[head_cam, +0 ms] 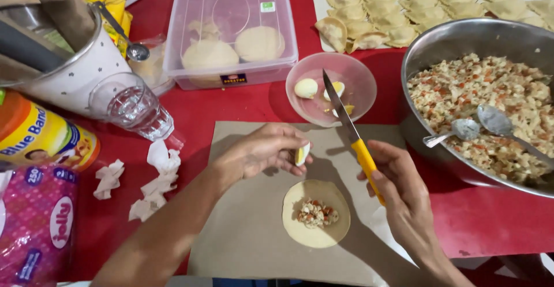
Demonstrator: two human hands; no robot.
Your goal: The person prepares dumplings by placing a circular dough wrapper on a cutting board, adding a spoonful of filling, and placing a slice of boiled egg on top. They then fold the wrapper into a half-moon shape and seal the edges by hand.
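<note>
The left hand (262,151) pinches an egg wedge (302,155) in its fingertips above a brown board (242,235). The right hand (398,186) is closed around the yellow handle of a knife (349,130), blade pointing up over a pink bowl (355,73) of egg pieces. Between and below the hands, a dough round (316,229) topped with filling lies on the board. A steel bowl (438,44) of filling with two spoons sits right; folded dumplings (381,7) lie beyond.
</note>
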